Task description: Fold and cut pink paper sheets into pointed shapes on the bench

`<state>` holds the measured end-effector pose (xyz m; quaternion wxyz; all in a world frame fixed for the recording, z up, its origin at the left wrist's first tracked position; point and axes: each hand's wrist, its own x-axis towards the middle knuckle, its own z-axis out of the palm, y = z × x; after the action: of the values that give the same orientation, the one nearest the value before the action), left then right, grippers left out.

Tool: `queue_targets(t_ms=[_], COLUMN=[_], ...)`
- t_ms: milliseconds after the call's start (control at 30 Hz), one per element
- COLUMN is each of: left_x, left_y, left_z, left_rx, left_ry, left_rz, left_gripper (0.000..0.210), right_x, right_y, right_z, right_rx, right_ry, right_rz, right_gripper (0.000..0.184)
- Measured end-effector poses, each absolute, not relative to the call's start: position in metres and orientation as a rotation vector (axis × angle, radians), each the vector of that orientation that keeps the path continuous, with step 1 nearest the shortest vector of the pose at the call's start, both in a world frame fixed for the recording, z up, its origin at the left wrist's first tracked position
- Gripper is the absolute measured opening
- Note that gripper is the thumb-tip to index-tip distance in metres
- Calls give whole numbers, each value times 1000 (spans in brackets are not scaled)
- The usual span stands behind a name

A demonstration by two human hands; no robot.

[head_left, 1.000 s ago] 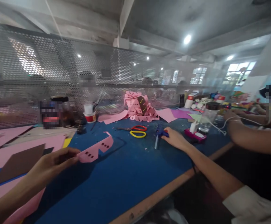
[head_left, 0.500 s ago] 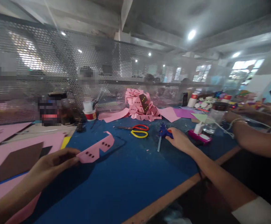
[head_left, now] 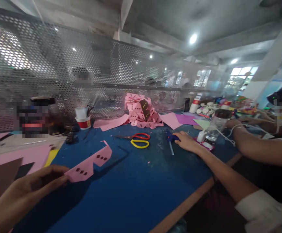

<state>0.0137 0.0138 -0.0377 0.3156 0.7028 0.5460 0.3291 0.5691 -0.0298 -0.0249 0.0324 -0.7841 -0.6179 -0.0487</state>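
Observation:
My left hand [head_left: 37,186] pinches one end of a folded pink paper strip [head_left: 89,165] between thumb and fingers. The strip has dark square marks in two groups and is held above the blue tabletop [head_left: 121,191], casting a shadow. On the right, my right hand [head_left: 188,142] is closed on a blue glue gun [head_left: 171,137], low at the table surface. A pale glue stick [head_left: 171,148] juts from the gun towards me. Part of the gun is covered by my fingers. Scissors [head_left: 140,143] with one red and one yellow handle lie between my hands.
A heap of marked pink paper pieces [head_left: 143,111] stands at the back, before a mesh partition [head_left: 107,71]. Paper sheets [head_left: 2,174] lie left. A red-and-white cup [head_left: 83,123] and a clear jar [head_left: 212,129] stand behind. A co-worker's arm [head_left: 260,149] rests at the right.
The view has turned a little, and most things sit farther left. My right hand looks lower and flatter over the glue gun. The pink strip stays in my left hand.

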Motion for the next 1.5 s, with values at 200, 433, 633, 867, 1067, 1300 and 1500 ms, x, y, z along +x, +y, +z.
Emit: queue_targets(t_ms=[200, 433, 633, 867, 1067, 1300, 1500], left_x=[18, 37, 53, 56, 57, 60, 61], left_y=[10, 8, 15, 22, 17, 15, 15], left_z=[-25, 5, 9, -13, -17, -18, -15], left_rx=[1796, 1800, 1814, 1799, 1758, 1739, 1767], left_ry=[1308, 1159, 1029, 1035, 1045, 1021, 1008], left_rz=[821, 811, 782, 823, 784, 785, 772], left_gripper=[46, 37, 29, 33, 33, 30, 28], right_x=[555, 462, 389, 382, 387, 389, 391], right_y=[-40, -49, -51, -46, -42, -44, -48], right_z=[2, 69, 57, 14, 7, 6, 7], right_rx=[-2323, -1546, -1162, -957, -903, -915, -883], right_ry=[-2051, -2223, -2337, -2187, -2179, -2169, -2172], right_rz=[-372, -146, -202, -476, -516, -493, -509], right_gripper=[54, 39, 38, 32, 33, 32, 35])
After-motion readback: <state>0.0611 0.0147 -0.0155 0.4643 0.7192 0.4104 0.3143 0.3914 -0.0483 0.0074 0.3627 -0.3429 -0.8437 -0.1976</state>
